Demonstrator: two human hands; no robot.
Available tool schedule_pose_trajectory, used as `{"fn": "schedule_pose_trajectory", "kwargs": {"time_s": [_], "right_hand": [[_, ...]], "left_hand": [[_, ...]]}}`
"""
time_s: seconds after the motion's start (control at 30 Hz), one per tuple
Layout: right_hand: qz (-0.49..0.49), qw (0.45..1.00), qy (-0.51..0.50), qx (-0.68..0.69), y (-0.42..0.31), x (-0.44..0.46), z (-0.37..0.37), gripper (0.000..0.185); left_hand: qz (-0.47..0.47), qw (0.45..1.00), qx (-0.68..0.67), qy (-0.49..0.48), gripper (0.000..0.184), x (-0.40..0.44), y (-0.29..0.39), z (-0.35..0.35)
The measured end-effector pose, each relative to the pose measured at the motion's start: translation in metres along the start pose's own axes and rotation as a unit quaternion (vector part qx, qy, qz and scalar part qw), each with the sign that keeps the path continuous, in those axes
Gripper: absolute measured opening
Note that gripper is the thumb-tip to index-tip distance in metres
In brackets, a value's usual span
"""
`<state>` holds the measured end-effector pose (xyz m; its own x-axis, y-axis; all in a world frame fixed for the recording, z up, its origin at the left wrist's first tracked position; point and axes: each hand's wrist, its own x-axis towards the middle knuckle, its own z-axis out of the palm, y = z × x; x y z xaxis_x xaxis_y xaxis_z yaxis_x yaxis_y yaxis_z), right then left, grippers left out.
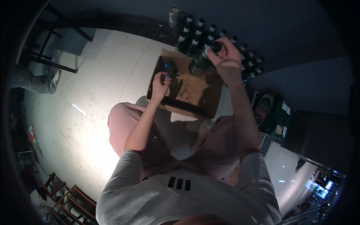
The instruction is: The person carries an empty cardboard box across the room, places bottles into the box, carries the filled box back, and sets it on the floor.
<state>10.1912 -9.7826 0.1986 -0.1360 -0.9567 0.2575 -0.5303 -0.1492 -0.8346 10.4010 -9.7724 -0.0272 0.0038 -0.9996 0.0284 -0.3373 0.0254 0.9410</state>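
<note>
A shallow cardboard box stands on the floor before my knees. My right hand is closed around the neck of a green glass bottle, which is tilted over the box's far right part. At the box's left side, my left hand has its fingers closed at the top of a dark bottle with a bluish cap; its body is mostly hidden. Just beyond it, another bottle with a blue label is inside the box. Torn brown paper or cardboard covers part of the box's bottom.
Rows of green bottles stand along the wall behind the box. A pale cylindrical container is at their left. On the right, a green beer carton rests on a white wire rack. Another person's leg and a dark-framed stool are at left.
</note>
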Motion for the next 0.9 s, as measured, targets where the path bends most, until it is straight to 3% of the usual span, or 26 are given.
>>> {"fn": "schedule_pose_trajectory", "kwargs": {"time_s": [0.13, 0.27, 0.37, 0.73, 0.9], "right_hand": [[0.005, 0.995, -0.098, 0.036, 0.037, -0.003, 0.039, 0.018], [0.055, 0.983, -0.156, -0.077, 0.073, -0.005, 0.079, 0.021], [0.035, 0.984, -0.170, -0.044, 0.109, -0.004, 0.104, 0.020], [-0.024, 0.988, -0.116, -0.098, 0.168, -0.009, 0.159, 0.024], [0.007, 0.990, -0.082, -0.111, 0.179, -0.012, 0.167, 0.026]], "left_hand": [[-0.012, 1.000, -0.018, 0.009, 0.028, -0.002, -0.017, -0.006], [-0.023, 1.000, -0.014, 0.011, 0.027, -0.006, -0.022, -0.008], [-0.017, 1.000, -0.011, 0.005, 0.027, -0.007, -0.028, -0.006], [-0.020, 0.999, -0.005, -0.038, 0.029, -0.018, -0.005, 0.002], [-0.014, 0.998, -0.022, -0.051, 0.030, -0.019, -0.007, 0.008]]}}
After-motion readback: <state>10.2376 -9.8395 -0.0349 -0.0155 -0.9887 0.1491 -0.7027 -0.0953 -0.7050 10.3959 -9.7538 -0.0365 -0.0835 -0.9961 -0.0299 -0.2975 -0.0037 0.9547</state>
